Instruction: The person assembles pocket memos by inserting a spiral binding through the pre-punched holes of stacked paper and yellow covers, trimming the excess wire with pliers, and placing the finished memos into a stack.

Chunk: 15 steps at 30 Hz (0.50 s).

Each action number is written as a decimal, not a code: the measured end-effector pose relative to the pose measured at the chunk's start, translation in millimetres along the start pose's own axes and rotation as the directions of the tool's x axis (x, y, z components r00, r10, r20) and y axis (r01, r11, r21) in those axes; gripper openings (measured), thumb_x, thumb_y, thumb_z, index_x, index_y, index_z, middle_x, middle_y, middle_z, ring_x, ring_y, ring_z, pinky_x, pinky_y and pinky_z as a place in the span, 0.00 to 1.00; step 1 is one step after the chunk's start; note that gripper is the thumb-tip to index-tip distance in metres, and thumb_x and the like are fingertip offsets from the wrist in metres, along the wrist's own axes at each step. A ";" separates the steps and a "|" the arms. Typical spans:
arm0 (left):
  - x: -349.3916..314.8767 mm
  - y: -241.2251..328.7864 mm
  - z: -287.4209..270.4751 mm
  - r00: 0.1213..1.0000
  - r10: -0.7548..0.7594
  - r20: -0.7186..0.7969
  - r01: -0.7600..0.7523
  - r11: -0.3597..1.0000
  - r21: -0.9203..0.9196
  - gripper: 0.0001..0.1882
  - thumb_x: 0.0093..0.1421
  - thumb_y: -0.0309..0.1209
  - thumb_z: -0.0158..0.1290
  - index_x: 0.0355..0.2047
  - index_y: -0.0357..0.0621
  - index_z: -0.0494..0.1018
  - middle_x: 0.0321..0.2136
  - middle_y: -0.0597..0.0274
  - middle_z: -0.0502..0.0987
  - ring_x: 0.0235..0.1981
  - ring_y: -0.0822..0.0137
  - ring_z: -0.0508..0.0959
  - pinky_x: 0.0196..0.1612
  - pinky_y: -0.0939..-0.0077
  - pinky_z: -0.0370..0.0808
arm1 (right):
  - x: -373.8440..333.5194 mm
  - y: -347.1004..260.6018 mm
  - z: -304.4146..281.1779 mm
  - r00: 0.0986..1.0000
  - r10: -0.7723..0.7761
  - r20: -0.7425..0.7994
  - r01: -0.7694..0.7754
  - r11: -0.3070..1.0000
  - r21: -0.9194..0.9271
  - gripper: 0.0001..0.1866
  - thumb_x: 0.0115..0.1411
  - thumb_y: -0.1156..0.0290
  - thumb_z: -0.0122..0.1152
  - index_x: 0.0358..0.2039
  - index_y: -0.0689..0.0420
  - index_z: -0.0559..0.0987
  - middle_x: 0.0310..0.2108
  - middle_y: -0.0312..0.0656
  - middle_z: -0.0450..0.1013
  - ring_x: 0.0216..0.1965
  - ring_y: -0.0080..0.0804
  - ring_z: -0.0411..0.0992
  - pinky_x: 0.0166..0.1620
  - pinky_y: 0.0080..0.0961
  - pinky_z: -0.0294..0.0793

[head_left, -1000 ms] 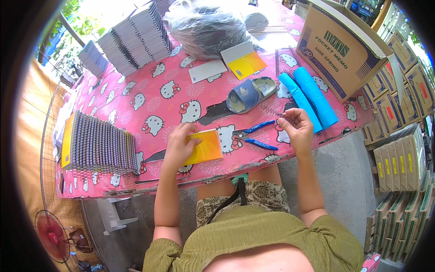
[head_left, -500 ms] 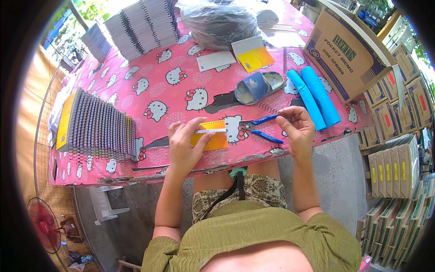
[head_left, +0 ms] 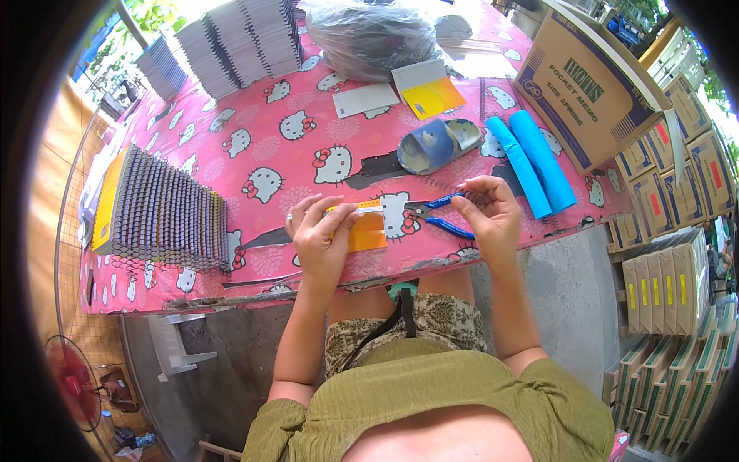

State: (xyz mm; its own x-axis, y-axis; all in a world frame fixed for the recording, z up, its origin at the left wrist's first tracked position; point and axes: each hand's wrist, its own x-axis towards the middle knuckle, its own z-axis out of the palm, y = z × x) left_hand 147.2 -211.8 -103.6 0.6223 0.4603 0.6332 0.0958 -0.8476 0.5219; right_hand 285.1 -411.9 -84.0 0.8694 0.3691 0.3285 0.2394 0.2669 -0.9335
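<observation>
Left hand [head_left: 323, 233]: fingers pinch a notebook [head_left: 368, 241], partly covering it. Right hand [head_left: 493, 217]: fingers hold a faint spring [head_left: 440, 184], its near end hidden among them.

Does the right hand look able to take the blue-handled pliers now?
Probably yes: the right hand is beside the blue-handled pliers; nothing lies on them, though it seems to hold a wire coil.

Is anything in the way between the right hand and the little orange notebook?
Yes, the pliers lie on the table between the right hand and the notebook, which the left hand is holding. They look flat, so the right hand could probably pass over them.
</observation>
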 end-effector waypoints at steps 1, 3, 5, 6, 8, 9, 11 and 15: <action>0.4 -0.2 0.0 1.000 0.005 0.003 -0.005 1.000 -0.006 0.06 0.49 0.33 0.62 0.29 0.51 0.82 0.36 0.67 0.78 0.44 0.61 0.72 0.49 0.67 0.61 | 1.2 3.9 1.2 1.000 -0.007 0.005 0.007 1.000 -0.019 0.12 0.52 0.83 0.64 0.37 0.62 0.74 0.33 0.36 0.74 0.32 0.17 0.70 0.35 0.14 0.71; 1.1 -1.0 -1.0 1.000 0.012 0.007 -0.012 1.000 -0.014 0.06 0.49 0.33 0.62 0.29 0.50 0.81 0.36 0.67 0.78 0.43 0.62 0.72 0.48 0.67 0.62 | 3.4 7.9 4.5 0.999 0.019 0.033 -0.017 0.998 -0.055 0.11 0.51 0.83 0.65 0.36 0.61 0.75 0.32 0.36 0.74 0.31 0.17 0.71 0.36 0.14 0.71; 1.3 -1.6 -2.6 0.999 0.038 -0.003 -0.038 0.999 -0.022 0.09 0.49 0.30 0.61 0.33 0.50 0.80 0.36 0.66 0.78 0.43 0.62 0.72 0.47 0.67 0.62 | 4.1 11.5 15.7 0.991 0.093 0.092 -0.086 0.993 -0.076 0.11 0.50 0.82 0.66 0.34 0.62 0.76 0.33 0.37 0.75 0.32 0.18 0.71 0.37 0.15 0.72; 1.9 -1.5 -3.0 0.999 0.048 -0.010 -0.048 0.999 -0.024 0.11 0.50 0.29 0.61 0.35 0.50 0.79 0.36 0.65 0.77 0.42 0.62 0.72 0.47 0.67 0.62 | 5.8 12.5 23.5 0.985 0.099 0.139 -0.081 0.988 -0.128 0.10 0.50 0.81 0.67 0.33 0.62 0.77 0.32 0.37 0.76 0.32 0.18 0.71 0.37 0.15 0.71; 1.8 0.1 -5.5 0.999 0.050 0.010 -0.050 0.999 0.003 0.18 0.49 0.23 0.60 0.42 0.45 0.75 0.42 0.60 0.75 0.42 0.60 0.73 0.46 0.68 0.67 | 12.5 12.4 38.8 0.967 0.118 0.226 -0.064 0.970 -0.233 0.09 0.50 0.80 0.68 0.31 0.62 0.77 0.30 0.36 0.76 0.31 0.17 0.71 0.36 0.15 0.71; 1.7 -0.1 -7.2 0.999 0.049 0.019 -0.050 0.999 0.018 0.21 0.49 0.21 0.60 0.45 0.43 0.73 0.45 0.57 0.73 0.42 0.59 0.73 0.46 0.68 0.69 | 20.2 19.6 44.2 0.955 0.052 0.294 0.032 0.961 -0.274 0.09 0.50 0.77 0.69 0.30 0.62 0.78 0.29 0.36 0.76 0.31 0.16 0.71 0.35 0.15 0.71; 0.0 -5.5 -8.5 1.000 0.013 -0.015 -0.015 0.992 -0.122 0.27 0.49 0.19 0.59 0.51 0.45 0.67 0.49 0.56 0.68 0.42 0.61 0.72 0.46 0.69 0.71 | 38.9 14.8 59.6 0.890 0.171 0.422 -0.038 0.952 -0.305 0.09 0.50 0.76 0.69 0.30 0.63 0.77 0.28 0.36 0.76 0.30 0.16 0.71 0.35 0.15 0.71; -2.0 -14.1 -12.4 0.994 -0.092 -0.062 0.078 0.978 -0.196 0.34 0.50 0.16 0.58 0.57 0.45 0.60 0.53 0.56 0.61 0.43 0.66 0.72 0.45 0.73 0.74 | 63.9 5.2 83.6 0.696 0.290 0.656 -0.137 0.951 -0.276 0.08 0.50 0.74 0.69 0.27 0.62 0.77 0.26 0.36 0.76 0.29 0.17 0.71 0.34 0.15 0.71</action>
State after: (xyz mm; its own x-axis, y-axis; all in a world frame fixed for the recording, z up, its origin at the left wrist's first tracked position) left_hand 135.0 -197.5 -105.1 0.5615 0.5519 0.6166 -0.0094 -0.7408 0.6716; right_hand 305.8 -312.5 -55.8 0.3913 0.9188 0.0519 0.2278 -0.0421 -0.9728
